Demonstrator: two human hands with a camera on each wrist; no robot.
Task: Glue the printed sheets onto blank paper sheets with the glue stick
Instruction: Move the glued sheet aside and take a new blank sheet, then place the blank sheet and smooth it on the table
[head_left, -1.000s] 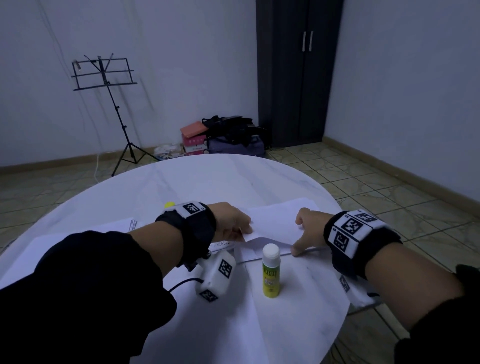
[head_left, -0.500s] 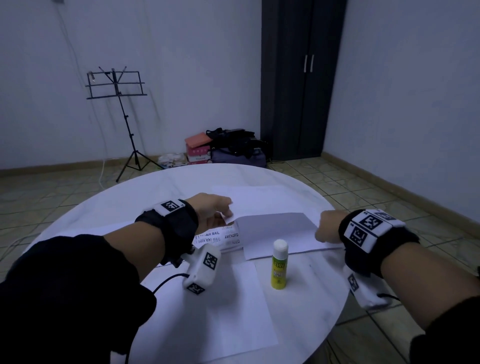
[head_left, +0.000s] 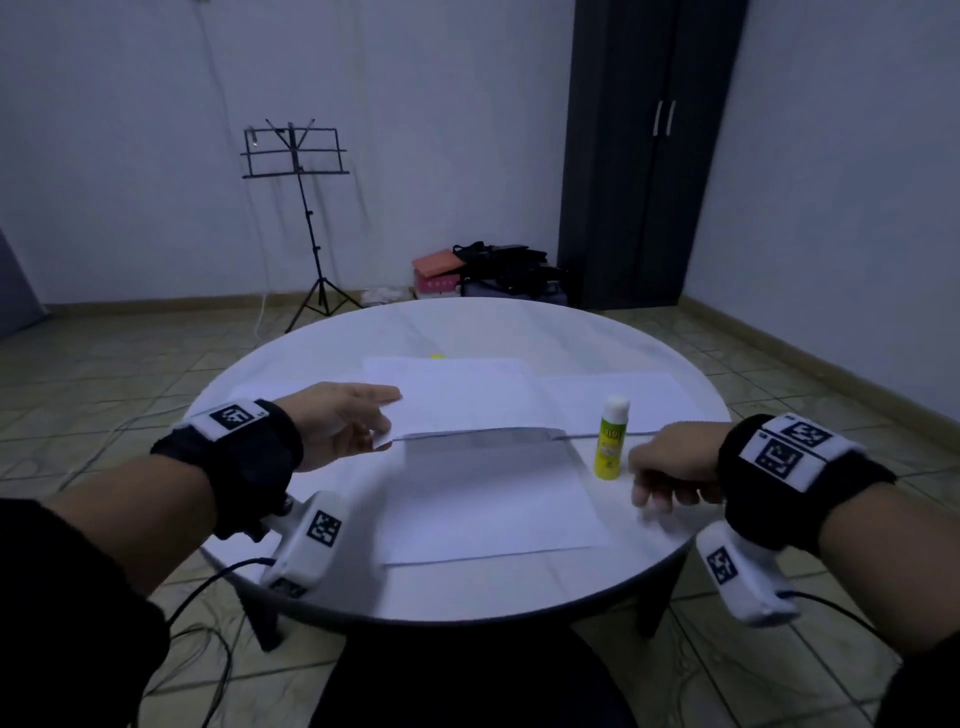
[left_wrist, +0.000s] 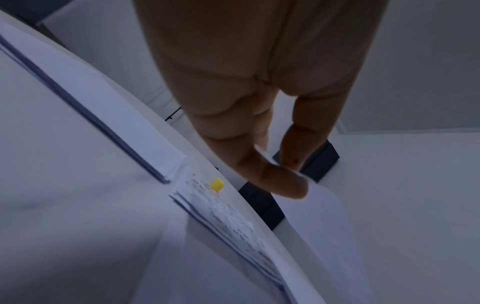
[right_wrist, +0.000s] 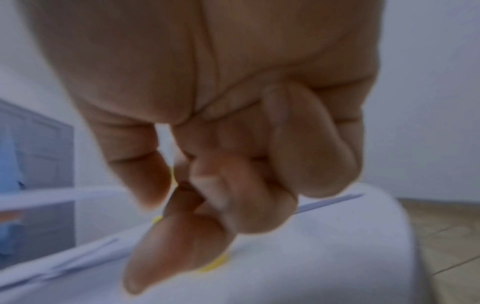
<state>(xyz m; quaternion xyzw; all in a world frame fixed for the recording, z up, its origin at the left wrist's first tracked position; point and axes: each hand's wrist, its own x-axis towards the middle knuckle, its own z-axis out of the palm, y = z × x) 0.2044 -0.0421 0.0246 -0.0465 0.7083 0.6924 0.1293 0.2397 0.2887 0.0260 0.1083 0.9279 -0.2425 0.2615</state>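
My left hand pinches the left corner of a white sheet between thumb and finger and holds it flat a little above the table; its shadow falls on a blank sheet lying below. A yellow glue stick with a white cap stands upright to the right of that sheet. Just right of the stick, my right hand hovers with loosely curled fingers and holds nothing. A stack of printed sheets lies near the table's far edge.
The round white table also bears a further sheet behind the glue stick, a pile of paper and a small yellow cap. On the floor beyond stand a music stand, bags and a dark wardrobe.
My right hand has let go of the sheet and drawn back to the right of the glue stick. The left hand has lifted the sheet level. The head view has pulled back.
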